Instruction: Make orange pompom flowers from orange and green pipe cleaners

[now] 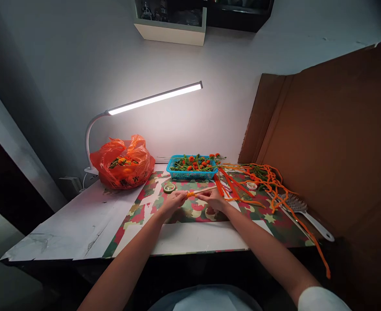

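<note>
Over the middle of the table, both hands meet at a thin pale stick (pixel 207 189) with an orange fuzzy strand (pixel 190 194), which looks like chenille stem, coiled around it. My left hand (pixel 176 198) is closed on the coiled end. From the other side, my right hand (pixel 214 198) pinches close to the coil, with the stick running past its fingers; whether it grips the stick or the strand is hidden. Just behind my left hand lies a roll of green tape (pixel 169 188). Loose red-orange strips (pixel 221 183) lie behind my right hand.
A blue basket (pixel 192 175) holds orange flowers with green stems. To its left sits an orange plastic bag (pixel 124 172) under a lit lamp (pixel 154 98). Tangled orange strands (pixel 271 177), a white roll (pixel 251 185) and a brush (pixel 315 224) lie right, beside a cardboard panel (pixel 333 129).
</note>
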The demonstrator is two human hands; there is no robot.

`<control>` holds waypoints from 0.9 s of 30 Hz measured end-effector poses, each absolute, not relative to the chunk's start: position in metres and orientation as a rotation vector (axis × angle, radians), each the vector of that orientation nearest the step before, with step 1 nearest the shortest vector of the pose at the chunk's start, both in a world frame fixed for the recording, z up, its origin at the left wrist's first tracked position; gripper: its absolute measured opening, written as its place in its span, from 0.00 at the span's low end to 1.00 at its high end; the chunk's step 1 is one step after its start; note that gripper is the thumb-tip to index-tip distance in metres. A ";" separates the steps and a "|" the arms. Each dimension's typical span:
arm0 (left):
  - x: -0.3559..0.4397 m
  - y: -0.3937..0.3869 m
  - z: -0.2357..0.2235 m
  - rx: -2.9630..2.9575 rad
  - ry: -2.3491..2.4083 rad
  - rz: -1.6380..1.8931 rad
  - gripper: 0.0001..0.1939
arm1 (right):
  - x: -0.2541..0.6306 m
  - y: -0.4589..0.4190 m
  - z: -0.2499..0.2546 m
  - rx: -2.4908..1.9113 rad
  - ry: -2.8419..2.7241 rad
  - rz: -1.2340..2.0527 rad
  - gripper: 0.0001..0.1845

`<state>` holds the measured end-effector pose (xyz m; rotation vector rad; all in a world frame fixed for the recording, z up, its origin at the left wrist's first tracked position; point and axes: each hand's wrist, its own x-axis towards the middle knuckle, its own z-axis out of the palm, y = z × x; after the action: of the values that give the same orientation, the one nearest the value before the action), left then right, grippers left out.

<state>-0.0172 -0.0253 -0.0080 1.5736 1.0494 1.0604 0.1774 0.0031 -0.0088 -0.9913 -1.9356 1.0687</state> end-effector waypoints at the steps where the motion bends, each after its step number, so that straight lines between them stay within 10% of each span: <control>1: -0.018 -0.026 -0.008 1.636 1.058 1.016 0.26 | 0.181 0.005 -0.007 -1.008 -1.960 1.121 0.24; 10: -0.025 -0.030 -0.014 1.882 1.047 0.620 0.26 | 0.194 0.021 0.017 -1.003 -2.322 1.170 0.22; 18: -0.025 -0.027 -0.011 1.984 1.164 0.709 0.26 | 0.177 -0.006 0.034 -0.999 -2.406 0.031 0.10; 27: -0.020 -0.027 -0.013 1.932 1.214 0.798 0.24 | 0.172 -0.009 0.017 -0.831 -2.313 -0.529 0.17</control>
<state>-0.0203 -0.0272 -0.0126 1.9321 1.2141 0.7978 0.1722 -0.0087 0.0175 -0.8312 -2.3134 -0.5294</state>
